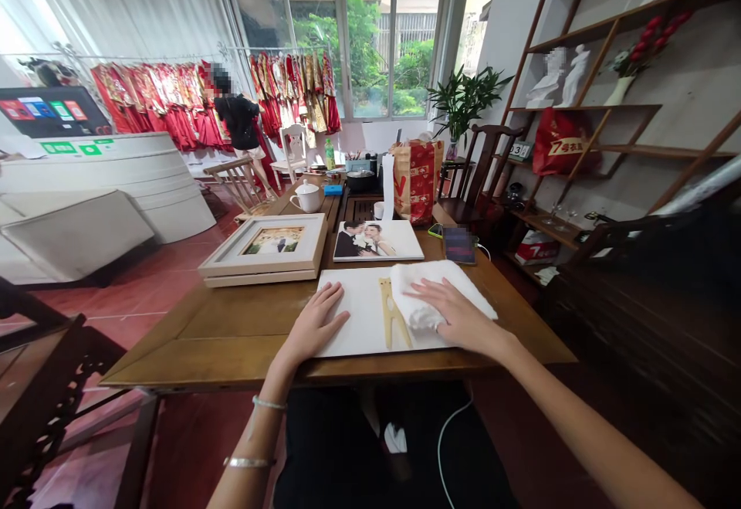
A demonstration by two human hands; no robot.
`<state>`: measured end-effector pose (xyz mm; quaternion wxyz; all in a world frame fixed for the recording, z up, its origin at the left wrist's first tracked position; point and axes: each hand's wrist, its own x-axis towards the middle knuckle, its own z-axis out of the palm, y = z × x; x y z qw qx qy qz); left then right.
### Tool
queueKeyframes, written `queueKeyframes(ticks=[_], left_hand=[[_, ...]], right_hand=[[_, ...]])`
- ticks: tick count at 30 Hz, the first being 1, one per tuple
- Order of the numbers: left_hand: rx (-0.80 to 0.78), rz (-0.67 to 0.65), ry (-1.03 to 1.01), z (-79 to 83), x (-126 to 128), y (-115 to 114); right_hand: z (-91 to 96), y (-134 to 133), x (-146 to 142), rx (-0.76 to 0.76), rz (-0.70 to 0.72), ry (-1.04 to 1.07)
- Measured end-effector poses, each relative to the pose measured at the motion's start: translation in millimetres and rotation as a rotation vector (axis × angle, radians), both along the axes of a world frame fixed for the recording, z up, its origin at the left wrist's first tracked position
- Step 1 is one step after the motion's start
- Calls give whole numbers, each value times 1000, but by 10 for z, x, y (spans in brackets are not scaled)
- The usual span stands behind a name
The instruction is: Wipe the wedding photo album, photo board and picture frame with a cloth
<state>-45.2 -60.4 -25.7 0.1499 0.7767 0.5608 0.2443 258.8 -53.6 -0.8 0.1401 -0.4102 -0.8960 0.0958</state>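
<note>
My left hand (316,322) lies flat, fingers spread, on the left part of a white board (362,320) at the near edge of the wooden table (231,331). My right hand (457,316) rests flat, fingers stretched out, on a white cloth (431,285) spread over the board's right side. A pale wooden stand piece (392,314) lies on the board between my hands. Beyond the board lie a printed couple photo (376,240) and a stack of light wooden picture frames (266,248).
A phone (459,245), white teapot (306,196), tea tray with a dark pot (360,181) and a red gift bag (417,177) stand further back. A person (240,127) stands by racks of red garments. Wooden shelves (607,107) line the right wall; a dark chair (40,385) is at left.
</note>
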Motion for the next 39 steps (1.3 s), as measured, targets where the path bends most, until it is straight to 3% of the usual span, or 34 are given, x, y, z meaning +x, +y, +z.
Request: queueKeyframes(ticks=[5,8,13,18,23,27,35,37,39], left_hand=[[6,-5,5,-17,-1,2],[17,-20,17,-34,-12,12],[43,-36,37,-49,-38,24],[56,-45,39,-54,-37,35],[50,-41,29,-61,-7,59],[50,-33,18,-66,11,66],[61,-24,1,-87,-5,45],[58,-22,-3,-85,-13,39],[52,-23,1,-81,-21,35]], right_hand=[[-28,-737,85,-4,-14,-66],[-12,-787,132,-30,10,-68],[46,-187,60,-61,-8,-39],[90,499,-263,-68,-129,-77],[63,668,-566,-39,-147,-95],[44,360,-599,-26,-119,-126],[61,-857,-346,-23,26,-176],[76,-975,-307,-34,21,-172],[91,-926,-289,-48,-2,-160]])
